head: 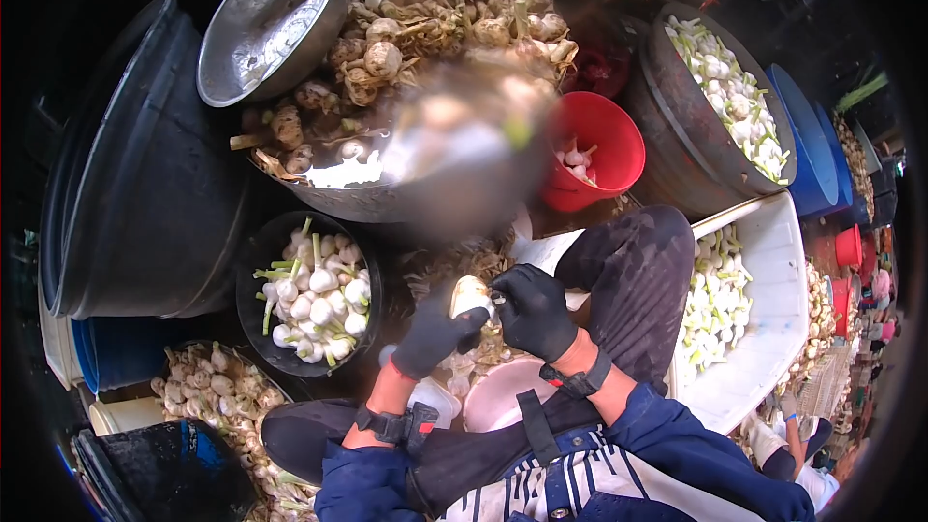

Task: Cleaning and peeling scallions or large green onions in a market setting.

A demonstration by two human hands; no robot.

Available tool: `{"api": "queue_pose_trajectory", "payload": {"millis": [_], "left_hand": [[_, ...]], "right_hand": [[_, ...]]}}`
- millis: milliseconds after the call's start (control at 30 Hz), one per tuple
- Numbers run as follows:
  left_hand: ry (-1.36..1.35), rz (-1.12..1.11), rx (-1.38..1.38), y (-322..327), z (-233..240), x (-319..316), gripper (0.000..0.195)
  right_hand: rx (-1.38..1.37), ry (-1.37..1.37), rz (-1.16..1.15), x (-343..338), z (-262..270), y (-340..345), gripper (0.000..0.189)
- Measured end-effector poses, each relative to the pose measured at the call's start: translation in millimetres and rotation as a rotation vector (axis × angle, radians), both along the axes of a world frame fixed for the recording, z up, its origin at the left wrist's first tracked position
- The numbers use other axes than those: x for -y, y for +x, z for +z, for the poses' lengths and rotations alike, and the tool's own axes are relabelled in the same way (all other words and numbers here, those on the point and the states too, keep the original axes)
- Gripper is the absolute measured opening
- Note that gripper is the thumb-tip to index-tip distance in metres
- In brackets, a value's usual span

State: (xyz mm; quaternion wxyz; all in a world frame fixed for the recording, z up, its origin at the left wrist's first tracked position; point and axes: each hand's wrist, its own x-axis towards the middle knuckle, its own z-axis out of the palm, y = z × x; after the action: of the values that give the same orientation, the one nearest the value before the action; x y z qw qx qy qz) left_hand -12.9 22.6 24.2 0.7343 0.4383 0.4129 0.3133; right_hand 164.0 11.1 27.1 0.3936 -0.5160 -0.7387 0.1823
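Observation:
My left hand (438, 333), in a black glove, is closed round a garlic bulb (471, 296) above my lap. At the bulb's right side is my right hand (533, 312), also gloved in black, its fingers curled on a small object that looks like a short blade or peeler; its shape is mostly hidden. Below the hands are a pink basin (500, 395) and loose garlic skins. To the left, a black bucket (243, 304) holds cleaned white garlic bulbs (321, 312) with green stems. Beyond my hands stands a large metal basin (348, 204) with unpeeled, soil-stained garlic (449, 7).
A metal bowl (264, 29) tilts at the heap's left. A red bucket (623, 138) holds a few bulbs. Right of my knee, a white tub (776, 304) and a rusty drum (674, 123) hold cleaned garlic. Tall black tubs (159, 181) stand left. Another person (794, 442) sits at far right.

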Motion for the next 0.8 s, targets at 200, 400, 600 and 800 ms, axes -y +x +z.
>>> {"api": "queue_pose_trajectory", "payload": {"millis": [200,400,600,800], "left_hand": [[0.452,-0.152,-0.427,-5.1,-11.2,1.7,0.054],[0.548,-0.165,-0.435,-5.3,-7.0,2.0,0.066],[0.545,-0.188,-0.466,-6.8,-23.5,2.9,0.076],[0.264,-0.185,-0.503,4.4,-16.8,2.5,0.061]], "right_hand": [[-0.077,-0.140,-0.006,2.3,-12.9,0.3,0.013],[-0.158,-0.277,-0.004,5.1,-21.7,4.7,0.012],[-0.373,-0.364,0.085,1.8,0.1,10.2,0.018],[-0.017,-0.172,0.038,6.7,-9.9,2.8,0.019]]}}
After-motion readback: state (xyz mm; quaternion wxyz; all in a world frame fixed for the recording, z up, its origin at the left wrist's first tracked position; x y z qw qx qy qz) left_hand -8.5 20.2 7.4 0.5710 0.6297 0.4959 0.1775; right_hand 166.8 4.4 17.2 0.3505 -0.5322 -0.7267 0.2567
